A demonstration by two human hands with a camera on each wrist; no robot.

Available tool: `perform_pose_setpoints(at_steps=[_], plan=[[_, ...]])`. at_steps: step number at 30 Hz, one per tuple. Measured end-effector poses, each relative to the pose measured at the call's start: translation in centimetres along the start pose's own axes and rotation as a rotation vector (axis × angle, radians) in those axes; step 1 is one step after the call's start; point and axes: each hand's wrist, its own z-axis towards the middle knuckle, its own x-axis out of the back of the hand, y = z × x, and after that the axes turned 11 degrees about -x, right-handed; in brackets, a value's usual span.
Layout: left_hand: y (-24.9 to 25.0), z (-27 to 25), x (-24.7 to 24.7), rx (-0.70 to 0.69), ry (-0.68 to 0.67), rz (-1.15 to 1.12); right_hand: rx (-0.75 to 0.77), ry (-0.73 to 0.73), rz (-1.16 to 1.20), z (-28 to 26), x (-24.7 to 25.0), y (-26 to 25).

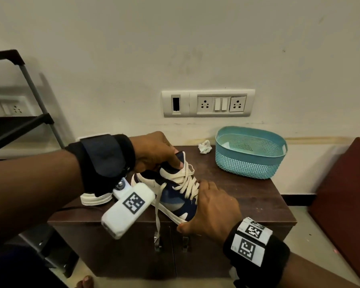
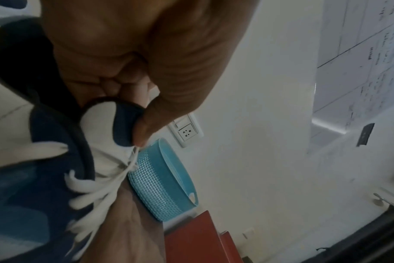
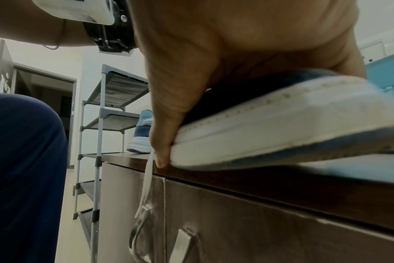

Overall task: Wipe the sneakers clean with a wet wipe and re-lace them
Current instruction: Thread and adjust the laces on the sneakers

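My left hand (image 1: 154,150) pinches the tongue (image 1: 180,157) of the sneaker (image 1: 173,196), thumb on the front, fingers curled behind it inside the collar; same grip shows in the left wrist view, thumb (image 2: 146,122) pressed on the navy tongue edge. My right hand (image 1: 212,210) grasps the sneaker's toe end, palm over the upper, thumb (image 3: 162,153) hooked down on the white sole edge (image 3: 281,124). Sneaker sits on the bench (image 1: 247,196), navy and blue with cream panels, toe end at the front edge and slightly raised in the right wrist view. Cream laces (image 1: 186,181) are threaded across the eyelets; one loose lace end (image 1: 157,215) hangs over the bench front, down past the door handle (image 1: 157,243). Second sneaker (image 1: 96,199) stands on the bench behind my left wrist, mostly hidden, only its white sole showing. Crumpled white wipe (image 1: 205,146) lies at the back of the bench, just beside the teal basket (image 1: 249,165). Socket panel (image 1: 208,103) on the wall above. Dark shelf rack (image 1: 19,121) stands to the left of the bench.
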Motion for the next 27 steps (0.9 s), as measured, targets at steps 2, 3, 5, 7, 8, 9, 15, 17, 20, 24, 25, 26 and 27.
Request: perform_pose_setpoints(at_steps=[2,3,5,7,8,9,15,17,20,24,25,26,27], plan=[[0.4,0.4,-0.5,0.007,0.053,0.003,-0.012,0.007,-0.010,-0.2,0.0,-0.2],[0.8,0.8,-0.7,0.013,0.065,-0.006,-0.020,0.013,-0.010,-0.2,0.1,-0.2],[1.1,1.2,-1.1,0.002,0.081,-0.014,-0.036,0.015,-0.006,-0.3,0.1,-0.3],[0.8,1.3,-1.0,-0.017,0.104,-0.013,-0.043,0.015,-0.009,-0.3,0.2,-0.3],[0.4,1.4,-0.9,-0.025,0.110,-0.006,-0.045,0.020,-0.014,-0.2,0.2,-0.3],[0.0,1.3,-0.7,-0.031,0.112,0.011,-0.051,0.023,-0.019,-0.3,0.2,-0.3],[-2.8,1.1,-0.4,-0.130,-0.015,0.313,-0.094,0.007,-0.049,-0.4,0.5,-1.0],[-3.3,1.8,-1.0,-0.228,-0.010,0.385,-0.099,0.011,-0.063,-0.4,0.4,-1.1],[-3.5,2.5,-0.6,-0.290,-0.020,0.299,-0.062,-0.001,-0.036,-0.1,0.1,-1.0],[-3.9,2.2,2.5,-0.347,-0.166,0.296,0.093,-0.209,0.209,0.9,1.7,0.0],[-4.2,2.1,3.2,-0.350,-0.199,0.295,0.122,-0.283,0.274,1.2,2.3,0.3],[-4.4,1.9,3.7,-0.352,-0.228,0.298,0.137,-0.336,0.336,1.6,2.8,0.8],[-4.7,1.9,3.9,-0.363,-0.254,0.291,0.142,-0.346,0.382,2.0,3.3,1.3]])
